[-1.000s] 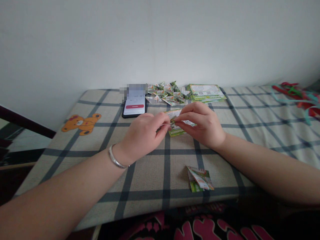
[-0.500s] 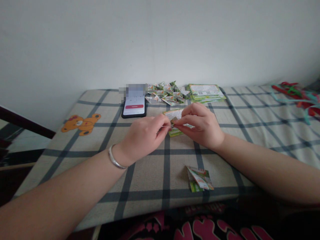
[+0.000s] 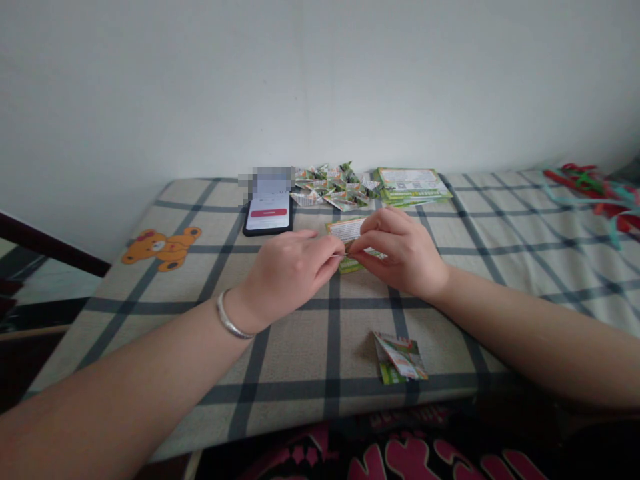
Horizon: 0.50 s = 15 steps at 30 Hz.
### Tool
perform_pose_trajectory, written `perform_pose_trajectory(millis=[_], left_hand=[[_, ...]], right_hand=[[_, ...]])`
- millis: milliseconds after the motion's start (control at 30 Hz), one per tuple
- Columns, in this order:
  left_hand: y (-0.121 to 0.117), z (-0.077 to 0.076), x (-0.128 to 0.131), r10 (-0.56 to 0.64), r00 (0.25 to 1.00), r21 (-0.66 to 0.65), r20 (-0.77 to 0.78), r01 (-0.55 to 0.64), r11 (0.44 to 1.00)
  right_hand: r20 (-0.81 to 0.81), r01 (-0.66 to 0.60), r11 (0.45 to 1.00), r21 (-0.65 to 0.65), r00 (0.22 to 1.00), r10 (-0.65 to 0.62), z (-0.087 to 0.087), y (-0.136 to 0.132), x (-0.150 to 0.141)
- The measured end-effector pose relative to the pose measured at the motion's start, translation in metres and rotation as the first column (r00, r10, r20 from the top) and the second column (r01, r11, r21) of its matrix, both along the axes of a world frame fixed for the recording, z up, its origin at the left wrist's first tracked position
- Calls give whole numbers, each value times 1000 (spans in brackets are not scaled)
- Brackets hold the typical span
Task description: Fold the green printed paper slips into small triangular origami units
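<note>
My left hand [image 3: 295,267], a bangle at its wrist, pinches the thin edge of a small folded paper piece [image 3: 341,255]. From the other side my right hand [image 3: 403,253] grips the same piece between thumb and fingers. Most of that paper is hidden by the fingertips. Beneath and just behind the hands lies a flat green printed card [image 3: 350,230], partly covered by them. Nearer the table's front edge rests another folded paper piece [image 3: 400,359], printed green, white and orange.
Against the wall is a phone [image 3: 269,213] with its screen lit. Beside it sits a pile of folded paper pieces [image 3: 335,188], then a stack of printed cards [image 3: 413,185]. Red and teal strips [image 3: 600,193] lie far right. A bear figure [image 3: 163,248] is at left on the checked tablecloth [image 3: 295,347].
My left fingers have shifted slightly right and closed further over the paper piece, so less of it shows. My right hand stays almost in place.
</note>
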<state>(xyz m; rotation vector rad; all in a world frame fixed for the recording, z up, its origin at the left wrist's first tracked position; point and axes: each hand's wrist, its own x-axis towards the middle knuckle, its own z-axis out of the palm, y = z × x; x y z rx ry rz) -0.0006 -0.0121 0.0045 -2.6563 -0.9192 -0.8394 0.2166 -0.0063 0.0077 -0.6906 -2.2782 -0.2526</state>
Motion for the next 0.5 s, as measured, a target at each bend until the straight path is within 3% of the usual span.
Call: perform_pose_trajectory(millis=[500], left_hand=[[0, 2, 1, -2, 1000, 143, 24, -1, 990]], right_hand=[[59, 110, 989, 101, 991, -116, 2, -1, 2]])
